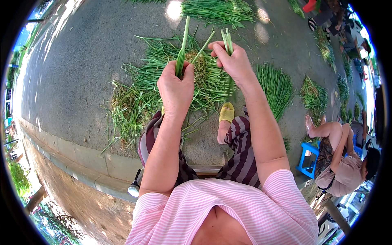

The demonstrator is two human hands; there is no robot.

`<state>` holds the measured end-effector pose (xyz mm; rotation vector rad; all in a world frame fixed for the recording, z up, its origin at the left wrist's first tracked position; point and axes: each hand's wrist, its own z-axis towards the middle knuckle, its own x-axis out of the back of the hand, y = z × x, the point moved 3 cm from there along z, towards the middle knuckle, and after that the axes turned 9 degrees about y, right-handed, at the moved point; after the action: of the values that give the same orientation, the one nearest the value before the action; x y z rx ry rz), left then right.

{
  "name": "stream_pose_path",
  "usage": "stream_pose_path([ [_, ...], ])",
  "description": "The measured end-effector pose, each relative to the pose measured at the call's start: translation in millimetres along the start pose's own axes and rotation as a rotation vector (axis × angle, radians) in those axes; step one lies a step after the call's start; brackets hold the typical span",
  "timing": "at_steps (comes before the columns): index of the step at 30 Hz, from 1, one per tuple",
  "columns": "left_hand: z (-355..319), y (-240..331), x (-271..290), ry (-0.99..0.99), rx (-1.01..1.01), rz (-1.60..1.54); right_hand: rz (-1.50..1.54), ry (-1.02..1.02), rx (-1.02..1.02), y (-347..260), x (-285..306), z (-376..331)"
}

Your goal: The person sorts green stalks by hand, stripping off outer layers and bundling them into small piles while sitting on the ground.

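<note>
Pink-and-white striped shirt (pixel 228 212) nearest, filling lower edge; below it dark striped trousers (pixel 241 151) and a yellow slipper (pixel 226 112) on one foot. Left hand (pixel 176 87) closed in a fist around a bunch of long green leafy stalks (pixel 182 49), stalks sticking upward out of the grip. Right hand (pixel 232 61) pinched shut on a second thin bundle of green stalks (pixel 227 41), held upright just beside the first, the two bunches near but apart. Both hands raised over a loose messy heap of cut green stalks and dry trimmings (pixel 151 94) spread on grey rough pavement (pixel 81 73). Neater fan of green stalks (pixel 275 87) lying right of the heap, more piles (pixel 314 96) farther right and at top (pixel 218 10). Concrete kerb (pixel 77 157) along lower left. Small white round object (pixel 134 190) by left elbow, kind unclear. Another seated person (pixel 343 163) at right edge, on a blue plastic stool (pixel 308 159), barefoot.
</note>
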<state>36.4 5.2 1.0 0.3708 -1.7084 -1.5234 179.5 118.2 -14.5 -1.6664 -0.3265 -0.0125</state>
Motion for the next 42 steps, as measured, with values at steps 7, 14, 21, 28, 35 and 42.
stream_pose_path([
  [7, -4.7, -9.2, -12.6, -0.331, 0.362, -0.298, 0.092, -0.022, -0.051, -11.3, -7.8, -5.8],
  [14, -6.6, -7.8, -15.8, -0.343, 0.302, -0.253, -0.131, 0.035, 0.238, -11.5, 7.4, 5.8],
  [21, -7.0, -14.3, -22.2, -0.372, 0.26, -0.261, 0.442, -0.111, -0.192, -3.5, -1.2, 1.8],
  [28, -6.3, -20.1, -20.1, -0.154, -0.129, 0.047, 0.481, -0.104, -0.278, -3.1, -1.4, -0.2],
  [35, -10.2, -7.7, -13.7, -0.064, -0.257, 0.149, 0.049, 0.03, -0.012, -5.7, -3.1, 1.0],
  [42, -9.4, -3.7, -11.8, -0.028, -0.29, 0.196, -0.099, 0.13, 0.184, -0.3, -5.5, -1.6],
])
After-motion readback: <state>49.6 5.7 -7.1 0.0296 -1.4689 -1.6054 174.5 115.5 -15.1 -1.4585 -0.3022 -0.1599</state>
